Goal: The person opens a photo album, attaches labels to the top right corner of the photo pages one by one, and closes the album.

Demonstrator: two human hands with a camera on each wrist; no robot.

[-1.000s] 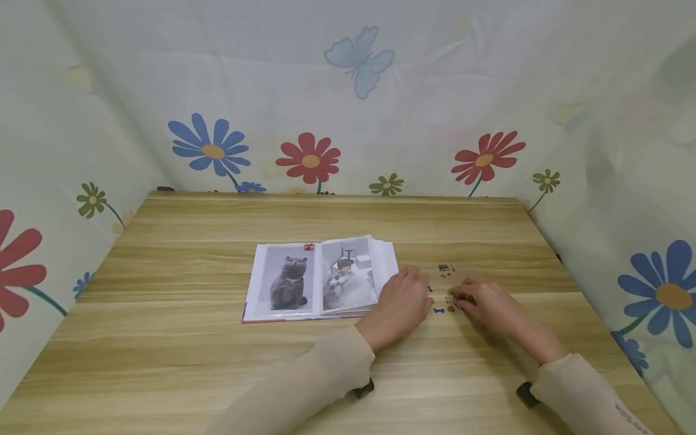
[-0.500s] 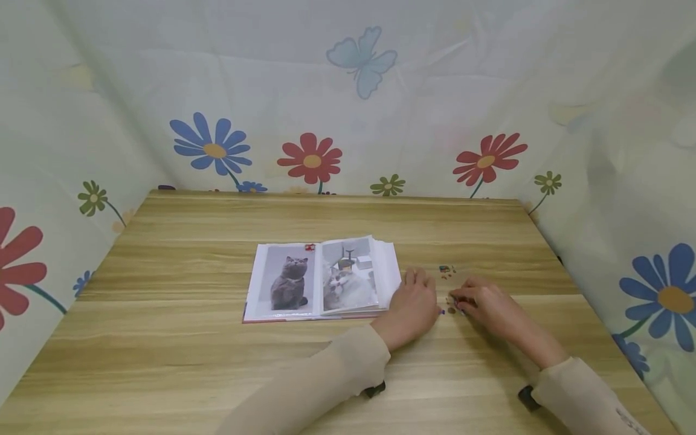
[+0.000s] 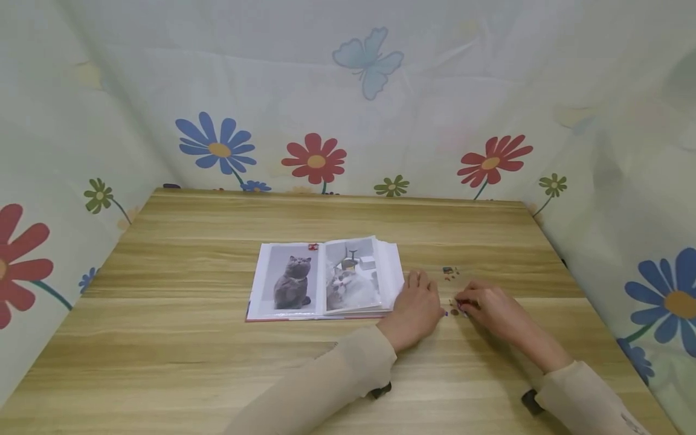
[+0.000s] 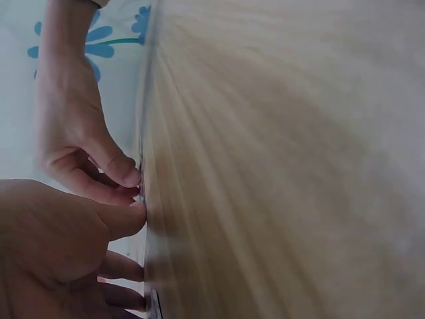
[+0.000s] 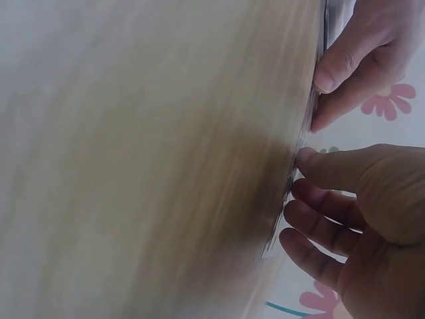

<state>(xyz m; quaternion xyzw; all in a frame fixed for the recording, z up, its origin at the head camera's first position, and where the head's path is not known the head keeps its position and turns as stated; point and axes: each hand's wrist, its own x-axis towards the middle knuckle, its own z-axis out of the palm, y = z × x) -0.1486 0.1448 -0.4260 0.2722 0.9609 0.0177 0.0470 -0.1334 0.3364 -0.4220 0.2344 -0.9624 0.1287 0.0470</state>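
Note:
A thin clear sticker sheet lies flat on the table, with small coloured stickers (image 3: 449,272) on its far part and more between my hands. My left hand (image 3: 415,311) rests on the sheet's left side, thumb and fingertips down, covering some stickers. Thumb and forefinger of my right hand (image 3: 492,311) come together at a small sticker (image 3: 461,308) on the near right part, mostly hidden by the fingertips. In the right wrist view, the sheet's edge (image 5: 269,249) runs under the fingers. An open photo album (image 3: 321,314) showing cat pictures lies left of my left hand.
A small red sticker (image 3: 313,247) sits at the top of the album's left page. The wooden table (image 3: 190,356) is bounded at the back and sides by flower-printed cloth (image 3: 424,90). Dark bands (image 3: 531,402) show at the sleeve cuffs.
My left hand has shifted right from the album's edge further onto the sticker sheet, covering a blue bone-shaped sticker. The right hand stays at its sticker. The whole view drifts slightly.

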